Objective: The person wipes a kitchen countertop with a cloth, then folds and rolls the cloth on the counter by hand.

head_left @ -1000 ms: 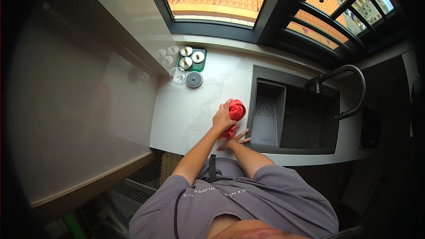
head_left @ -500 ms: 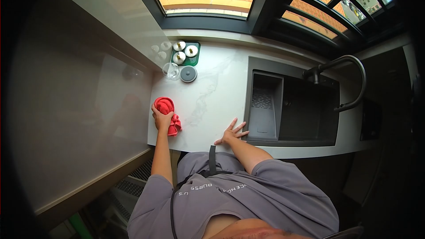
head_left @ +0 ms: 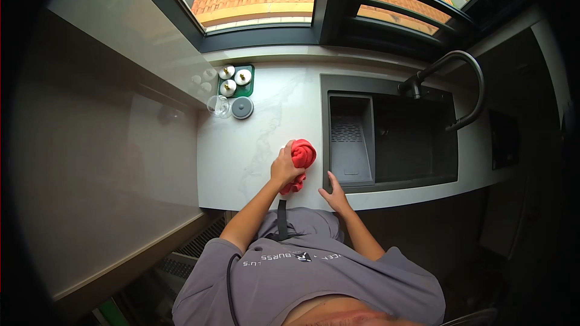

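Observation:
Bunched up on the white countertop (head_left: 232, 163), a red cloth (head_left: 304, 153) lies just left of the sink. My left hand (head_left: 286, 168) grips it from its left side, with the fingers curled round the folds. Part of the cloth trails below toward the counter's front edge. Over the front left corner of the dark sink (head_left: 423, 187) is my right hand (head_left: 336, 194). Its thumb and fingers are apart, and nothing is in it.
At the back left, a green tray (head_left: 245, 90) carries several white lidded jars (head_left: 243, 77). A clear glass bowl (head_left: 219, 106) and a grey round lid (head_left: 242, 107) sit in front of it. A grey basket (head_left: 352, 163) sits inside the sink, under a black curved faucet (head_left: 480, 93).
My left hand has carried the red cloth rightward across the counter, from the left wall to near the sink. My right hand has lifted from flat on the counter and turned. The view has shifted slightly.

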A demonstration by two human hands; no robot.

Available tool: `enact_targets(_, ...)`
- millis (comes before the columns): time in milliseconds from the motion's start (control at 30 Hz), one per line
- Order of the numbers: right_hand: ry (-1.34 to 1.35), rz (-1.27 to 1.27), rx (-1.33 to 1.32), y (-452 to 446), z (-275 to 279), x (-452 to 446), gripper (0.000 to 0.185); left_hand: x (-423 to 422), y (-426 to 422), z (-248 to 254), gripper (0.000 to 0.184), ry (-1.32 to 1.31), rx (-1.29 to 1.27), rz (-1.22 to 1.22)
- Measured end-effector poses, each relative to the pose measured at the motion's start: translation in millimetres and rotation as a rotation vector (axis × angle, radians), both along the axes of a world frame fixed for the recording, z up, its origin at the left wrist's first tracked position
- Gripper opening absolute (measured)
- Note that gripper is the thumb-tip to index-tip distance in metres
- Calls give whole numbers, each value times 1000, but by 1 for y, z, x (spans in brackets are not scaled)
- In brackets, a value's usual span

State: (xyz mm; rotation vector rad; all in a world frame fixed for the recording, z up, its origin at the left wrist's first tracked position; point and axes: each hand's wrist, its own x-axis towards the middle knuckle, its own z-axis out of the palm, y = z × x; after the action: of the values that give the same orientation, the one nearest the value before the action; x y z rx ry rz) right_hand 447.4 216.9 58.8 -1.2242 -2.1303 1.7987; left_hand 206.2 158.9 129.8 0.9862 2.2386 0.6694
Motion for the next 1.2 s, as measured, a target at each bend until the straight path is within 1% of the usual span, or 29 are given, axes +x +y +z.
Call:
enact_targets(67, -31, -152, -62, 13, 2, 41, 53, 29, 24, -3, 102, -123, 36, -153)
enact_targets(100, -19, -259, -124, 18, -10, 62, 47, 42, 35, -5, 102, -266, 71, -224)
enact_targets(133, 7, -373, -147, 21, -11, 76, 38, 58, 42, -5, 102, -414, 104, -290)
enact_targets(200, 23, -541, -224, 28, -10, 99, 33, 89, 51, 0, 102, -669, 133, -370)
enact_targets(233, 32, -540, -211, 38, 1, 94, 33, 97, 56, 11, 103, -647, 232, -502)
enact_targets(267, -47, -541, -231, 41, 15, 97, 33, 95, 61, 19, 103, -646, 234, -501)
enact_targets(300, -137, -540, -266, 35, 27, 99, 33, 91, 61, 42, 105, -745, 264, -521)
enact_targets(333, -145, -535, -280, 29, 24, 99, 33, 87, 61, 53, 107, -839, 294, -536)
enact_targets(400, 122, -552, -524, 31, 16, 83, 37, 62, 55, 53, 109, -808, 280, -479)
enact_targets(467, 403, -481, -808, 29, 39, 47, 52, 33, 41, 56, 107, -1014, 238, -208)
enact_targets(500, 558, -442, -964, 28, 52, 27, 57, 21, 30, 51, 106, -1116, 230, -122)
enact_targets(533, 601, -345, -1030, 26, 67, 5, 63, 9, 18, 41, 104, -1218, 225, -33)
enact_targets(567, 643, -245, -1093, 22, 75, -16, 68, 2, 4, 30, 94, -1366, 271, -10)
enact_targets(600, 641, -239, -1100, 17, 69, -34, 68, -2, -8, 31, 94, -1363, 272, -1)
enact_targets(667, 651, -18, -1201, 7, 52, -65, 72, -8, -29, 34, 78, -1420, 306, 109)
enact_targets(700, 651, -12, -1203, 5, 55, -81, 72, -13, -36, 32, 78, -1416, 308, 113)
enact_targets(767, 581, -173, -1210, 2, 66, -105, 69, -23, -51, 26, 66, -1158, 331, 260)
enact_targets(800, 581, -164, -1212, 2, 62, -112, 69, -30, -58, 27, 66, -1152, 336, 265)
enact_targets(867, 557, -183, -997, 2, 55, -122, 63, -43, -72, 29, 58, -827, 308, 199)
enact_targets(900, 509, -216, -943, 2, 55, -121, 60, -47, -80, 25, 64, -798, 323, 184)
enact_targets(933, 506, -213, -943, 4, 55, -118, 60, -48, -89, 21, 64, -798, 325, 188)
enact_targets(1000, 344, -133, -701, 7, 57, -116, 62, -46, -99, 23, 79, -1187, 325, 461)
enact_targets(1033, 342, -133, -702, 5, 58, -115, 62, -40, -100, 28, 79, -1188, 324, 462)
enact_targets(1067, 258, -92, -693, 4, 58, -117, 66, -34, -100, 34, 90, -1111, 263, 458)
enact_targets(1133, 88, -15, -672, 2, 66, -123, 74, -24, -101, 28, 101, -1035, 203, 448)
enact_targets(1167, 74, 121, -762, 5, 72, -128, 87, -20, -104, 6, 108, -758, 177, 274)
enact_targets(1200, 75, 120, -761, -4, 60, -135, 87, -19, -107, -12, 115, -478, 149, 105)
